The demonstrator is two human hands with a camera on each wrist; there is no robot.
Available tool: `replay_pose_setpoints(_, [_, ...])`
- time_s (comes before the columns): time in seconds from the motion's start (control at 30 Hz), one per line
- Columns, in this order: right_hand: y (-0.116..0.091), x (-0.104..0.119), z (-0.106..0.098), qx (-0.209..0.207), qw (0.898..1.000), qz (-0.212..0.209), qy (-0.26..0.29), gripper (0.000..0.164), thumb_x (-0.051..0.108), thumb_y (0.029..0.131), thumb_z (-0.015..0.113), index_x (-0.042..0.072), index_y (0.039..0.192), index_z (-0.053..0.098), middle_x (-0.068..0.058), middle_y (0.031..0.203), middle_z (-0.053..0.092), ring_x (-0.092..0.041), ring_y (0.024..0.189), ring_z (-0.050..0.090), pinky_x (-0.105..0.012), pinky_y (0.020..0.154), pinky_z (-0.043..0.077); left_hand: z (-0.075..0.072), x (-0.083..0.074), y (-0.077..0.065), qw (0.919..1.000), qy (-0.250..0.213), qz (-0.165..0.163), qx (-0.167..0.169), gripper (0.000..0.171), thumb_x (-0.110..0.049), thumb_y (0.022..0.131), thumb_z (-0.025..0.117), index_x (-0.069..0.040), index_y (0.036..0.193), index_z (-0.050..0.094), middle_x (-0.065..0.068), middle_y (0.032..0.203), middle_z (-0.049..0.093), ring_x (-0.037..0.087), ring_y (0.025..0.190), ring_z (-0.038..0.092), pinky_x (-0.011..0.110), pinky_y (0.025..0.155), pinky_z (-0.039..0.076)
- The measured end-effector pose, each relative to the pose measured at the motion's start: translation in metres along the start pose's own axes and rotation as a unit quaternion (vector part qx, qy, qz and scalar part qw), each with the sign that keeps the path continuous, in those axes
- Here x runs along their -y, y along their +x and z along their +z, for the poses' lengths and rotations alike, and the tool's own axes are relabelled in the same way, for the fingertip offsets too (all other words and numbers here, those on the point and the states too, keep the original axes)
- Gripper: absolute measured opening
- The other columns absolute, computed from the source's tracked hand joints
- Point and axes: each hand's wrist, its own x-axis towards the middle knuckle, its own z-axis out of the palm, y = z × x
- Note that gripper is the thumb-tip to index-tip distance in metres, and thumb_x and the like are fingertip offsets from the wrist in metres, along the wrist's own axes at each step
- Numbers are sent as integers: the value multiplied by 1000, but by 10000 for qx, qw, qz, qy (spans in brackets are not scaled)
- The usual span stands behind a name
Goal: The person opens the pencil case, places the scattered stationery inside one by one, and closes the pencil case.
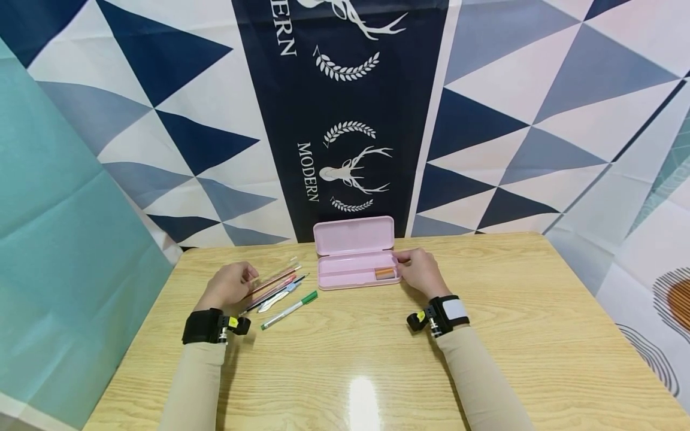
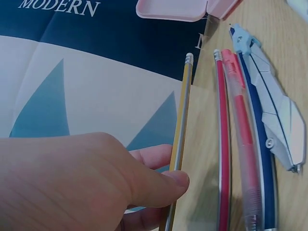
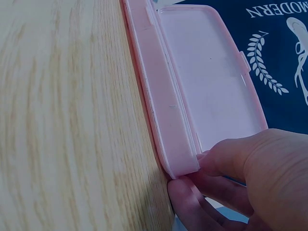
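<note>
My left hand (image 1: 229,284) pinches a yellow pencil (image 2: 185,101) with a white eraser end between thumb and fingers, as the left wrist view shows. Beside it lie a red pencil (image 2: 222,125), a pink-red pen (image 2: 244,130), a dark blue pencil (image 2: 255,125) and a pale blue and white drawing compass (image 2: 276,106). A pink pencil case (image 1: 345,279) stands with its lid (image 1: 354,236) raised at the back of the table. With thumb and fingers, my right hand (image 1: 422,272) grips its right end. Inside, at that end, sits a small orange block (image 1: 385,273).
A green-capped marker (image 1: 291,310) lies between the other pens and the front of the case. The wooden table (image 1: 323,365) ends at a patterned cloth (image 1: 350,120) hanging right behind the case. A teal cloth (image 1: 64,239) hangs along the left side.
</note>
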Motion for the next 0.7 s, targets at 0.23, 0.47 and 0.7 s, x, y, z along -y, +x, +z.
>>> replay_pose_setpoints(0.23, [0,-1,2,-3,10000,8,12,31,11,92,68,10,123,73,-18,127,70,-28,94,64,-29,64,46,-2,-1,3,9996,96,-44,-273,23,0,88,64,-3,110,68,14,99,68,28,81,59,43,72,50])
replay_pose_setpoints(0.47, [-1,-1,1,-25,10000,-55,-30,31,10,93,67,9,123,72,-19,127,70,-28,98,64,-30,64,46,-2,-1,6,9986,163,-103,-490,30,3,84,63,-4,112,68,15,103,67,29,87,59,44,75,49])
replay_pose_setpoints(0.7, [0,0,1,20,10000,78,16,32,11,93,67,11,124,72,-17,129,70,-28,104,65,-34,73,48,-1,-1,6,9981,194,-48,-583,29,4,84,62,-4,111,67,14,101,68,29,85,59,43,72,49])
